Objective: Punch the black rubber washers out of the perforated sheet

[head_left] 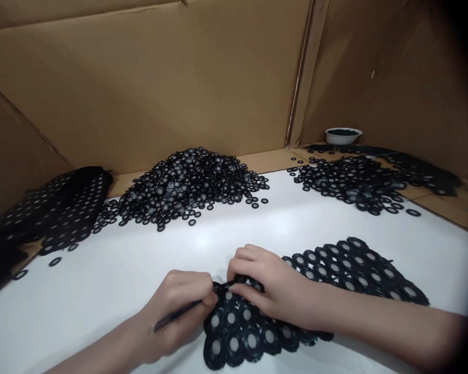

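Observation:
A black rubber sheet (271, 336) with rows of joined rings and pale round centres lies on the white tabletop (148, 291). My left hand (183, 306) is closed around a thin dark stick-like tool (179, 315), whose tip is hidden at the sheet's upper left corner. My right hand (261, 278) pinches the same sheet's top edge between thumb and fingers, just beside the left fingertips. The right forearm crosses over the sheet, covering part of its middle.
A large heap of loose black rings (195, 179) stands at the back centre, a smaller ring pile (351, 179) at the back right. Dotted black sheets (62, 205) are stacked at the left. A white bowl (343, 137) of dark bits sits by the cardboard wall (148, 88).

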Tool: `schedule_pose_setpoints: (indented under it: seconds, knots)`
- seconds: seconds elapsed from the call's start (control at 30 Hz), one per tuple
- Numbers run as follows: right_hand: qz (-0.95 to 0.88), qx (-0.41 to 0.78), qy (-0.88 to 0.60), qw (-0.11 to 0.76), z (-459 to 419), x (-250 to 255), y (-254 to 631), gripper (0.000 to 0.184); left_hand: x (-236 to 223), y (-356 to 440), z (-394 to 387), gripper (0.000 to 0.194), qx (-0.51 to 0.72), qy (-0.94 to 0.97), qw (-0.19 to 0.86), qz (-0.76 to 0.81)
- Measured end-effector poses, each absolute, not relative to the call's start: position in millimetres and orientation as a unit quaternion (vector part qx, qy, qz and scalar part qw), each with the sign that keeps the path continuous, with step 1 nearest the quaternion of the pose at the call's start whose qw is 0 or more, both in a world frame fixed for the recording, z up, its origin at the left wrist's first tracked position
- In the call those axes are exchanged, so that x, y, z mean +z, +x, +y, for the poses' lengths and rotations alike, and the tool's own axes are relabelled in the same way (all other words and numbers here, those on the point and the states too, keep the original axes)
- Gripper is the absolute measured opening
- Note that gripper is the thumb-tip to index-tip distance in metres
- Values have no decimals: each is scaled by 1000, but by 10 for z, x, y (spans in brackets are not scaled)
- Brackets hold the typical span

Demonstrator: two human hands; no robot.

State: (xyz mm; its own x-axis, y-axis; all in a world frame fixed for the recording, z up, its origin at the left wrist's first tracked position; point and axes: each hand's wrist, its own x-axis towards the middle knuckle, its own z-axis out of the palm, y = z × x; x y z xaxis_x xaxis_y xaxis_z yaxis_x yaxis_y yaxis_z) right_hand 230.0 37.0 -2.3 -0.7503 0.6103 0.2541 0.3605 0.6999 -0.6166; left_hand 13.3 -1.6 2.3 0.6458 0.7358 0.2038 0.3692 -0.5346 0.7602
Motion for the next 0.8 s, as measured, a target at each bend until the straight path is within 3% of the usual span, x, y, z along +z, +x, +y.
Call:
schedule_pose_setpoints:
  seconds: [0.23, 0.4, 0.6, 0.8]
  knots:
    - [-881, 299, -281, 235, 347, -27, 2319, 8, 11, 83, 28, 17, 465, 597, 520, 396]
    - [-876, 314, -288, 228, 359, 6, 2312, 9, 112, 37, 92, 5, 451, 578, 475, 487]
    - [-880, 309, -276, 232, 343, 78, 2291, 14, 162, 20, 82, 36, 408, 648, 444, 465]
    - [-893, 276, -225, 275, 275, 212, 2248, 16, 423, 29, 43, 28, 349, 701, 385, 488]
